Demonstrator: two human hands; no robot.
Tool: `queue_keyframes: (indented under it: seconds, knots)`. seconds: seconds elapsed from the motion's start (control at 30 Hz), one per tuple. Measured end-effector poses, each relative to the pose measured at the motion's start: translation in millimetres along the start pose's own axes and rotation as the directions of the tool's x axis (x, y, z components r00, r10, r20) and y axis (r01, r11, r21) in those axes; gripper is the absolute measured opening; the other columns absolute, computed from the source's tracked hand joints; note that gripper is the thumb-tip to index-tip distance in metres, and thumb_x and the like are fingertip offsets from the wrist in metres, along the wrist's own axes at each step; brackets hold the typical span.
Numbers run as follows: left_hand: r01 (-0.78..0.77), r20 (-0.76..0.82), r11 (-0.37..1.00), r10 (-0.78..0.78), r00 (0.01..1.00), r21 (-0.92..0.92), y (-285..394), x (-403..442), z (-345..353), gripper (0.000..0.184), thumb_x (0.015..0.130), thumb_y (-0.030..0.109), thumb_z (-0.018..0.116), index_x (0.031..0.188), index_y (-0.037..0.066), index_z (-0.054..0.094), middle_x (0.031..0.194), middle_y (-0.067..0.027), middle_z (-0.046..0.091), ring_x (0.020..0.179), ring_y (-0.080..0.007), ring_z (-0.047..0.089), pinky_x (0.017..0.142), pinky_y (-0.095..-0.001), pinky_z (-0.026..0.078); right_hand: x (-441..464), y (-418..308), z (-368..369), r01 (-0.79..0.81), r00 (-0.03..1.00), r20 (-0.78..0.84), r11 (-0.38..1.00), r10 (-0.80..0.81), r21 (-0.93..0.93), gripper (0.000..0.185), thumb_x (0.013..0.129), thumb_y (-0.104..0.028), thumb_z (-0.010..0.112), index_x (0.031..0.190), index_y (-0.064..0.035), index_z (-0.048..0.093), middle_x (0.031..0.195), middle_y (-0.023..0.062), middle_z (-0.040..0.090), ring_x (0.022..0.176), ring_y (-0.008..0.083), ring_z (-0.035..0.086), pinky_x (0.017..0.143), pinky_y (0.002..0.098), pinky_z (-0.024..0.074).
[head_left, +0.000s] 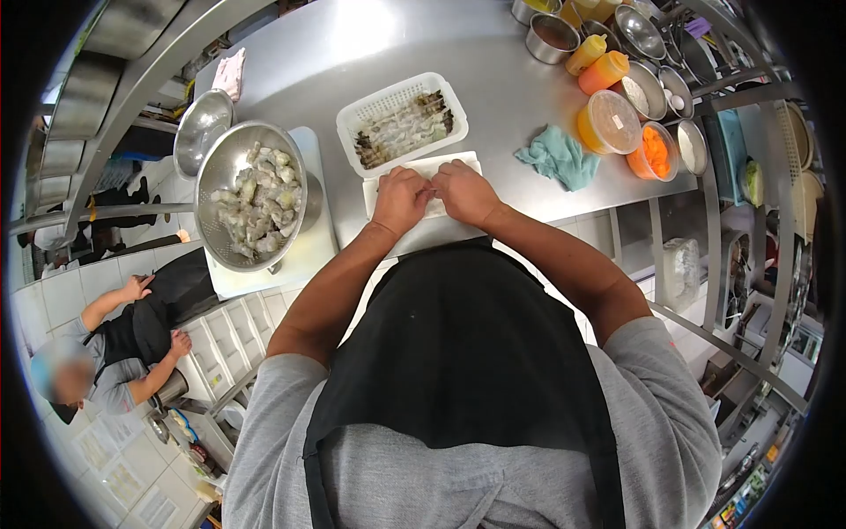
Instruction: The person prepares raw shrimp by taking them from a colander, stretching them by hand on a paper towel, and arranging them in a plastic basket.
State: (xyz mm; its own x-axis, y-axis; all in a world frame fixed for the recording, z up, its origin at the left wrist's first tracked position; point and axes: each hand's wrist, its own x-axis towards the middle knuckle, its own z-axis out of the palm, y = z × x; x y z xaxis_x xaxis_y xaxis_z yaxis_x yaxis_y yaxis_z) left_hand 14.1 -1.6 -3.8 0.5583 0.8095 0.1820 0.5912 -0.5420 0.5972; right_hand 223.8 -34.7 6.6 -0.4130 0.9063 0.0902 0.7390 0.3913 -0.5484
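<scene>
My left hand (403,199) and my right hand (466,193) meet over a white tray (461,160) at the table's front edge. Their fingers are pinched together, and whatever lies between them is too small and hidden to name. Just beyond stands a white perforated basket (350,123) with shrimp (404,130) laid in rows. On the left, a metal colander (209,194) full of peeled shrimp (258,203) rests on a white cutting board (310,159).
An empty metal bowl (204,132) leans behind the colander. A teal cloth (560,158) lies to the right, near tubs with orange contents (654,152), squeeze bottles (604,72) and metal pots (552,39). Another person (132,339) is at the far left.
</scene>
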Motion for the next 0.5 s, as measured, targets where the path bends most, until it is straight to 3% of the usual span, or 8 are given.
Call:
queue_keyframes:
  seconds: [0.23, 0.33, 0.37, 0.5]
  knots:
    - [-0.004, -0.035, 1.0, 0.004, 0.999, -0.01, -0.9, -7.8, -17.7, 0.02, 0.087, 0.017, 0.086, 0.103, 0.006, 0.081, 0.097, -0.0127, 0.075, 0.1, -0.0356, 0.07, 0.092, -0.0473, 0.054, -1.8, 3.9, -6.2, 0.004, 1.0, 0.008, 1.0, -0.004, 0.001, 0.019, 0.093, -0.017, 0.074, 0.107, -0.0041, 0.074, 0.109, 0.0153, 0.068, 0.113, 0.0372, 0.064, 0.098, 0.0506, 0.0535]
    - [0.116, 0.002, 0.988, -0.116, 0.993, -0.101, -11.9, -16.0, -27.3, 0.017, 0.088, 0.017, 0.084, 0.101, 0.009, 0.079, 0.096, -0.0084, 0.075, 0.103, -0.0325, 0.071, 0.094, -0.0496, 0.052, 1.2, -17.2, -12.2, 0.002, 0.998, -0.063, 1.0, -0.004, -0.02, 0.02, 0.092, -0.019, 0.078, 0.107, -0.006, 0.074, 0.109, 0.0146, 0.068, 0.115, 0.0366, 0.064, 0.098, 0.0517, 0.0529]
    - [0.063, -0.044, 0.994, -0.067, 0.997, -0.094, -13.4, -16.0, -27.9, 0.013, 0.086, 0.013, 0.084, 0.096, 0.008, 0.078, 0.093, -0.0094, 0.074, 0.096, -0.0338, 0.072, 0.09, -0.0495, 0.054, 5.6, -20.1, -7.0, 0.021, 0.998, -0.06, 1.0, -0.021, -0.001, 0.02, 0.092, -0.019, 0.079, 0.107, -0.0066, 0.074, 0.109, 0.0143, 0.068, 0.115, 0.0363, 0.064, 0.097, 0.0518, 0.0528]
    - [0.075, -0.012, 0.99, -0.077, 0.997, -0.119, -22.5, -20.1, -24.4, 0.009, 0.084, 0.01, 0.083, 0.091, 0.008, 0.078, 0.092, -0.0102, 0.074, 0.097, -0.0353, 0.07, 0.091, -0.0499, 0.053, 22.2, -21.2, 10.8, 0.041, 0.999, -0.001, 0.999, -0.041, 0.004, 0.019, 0.091, -0.021, 0.081, 0.103, -0.0079, 0.075, 0.107, 0.0126, 0.069, 0.112, 0.0352, 0.065, 0.095, 0.051, 0.053]
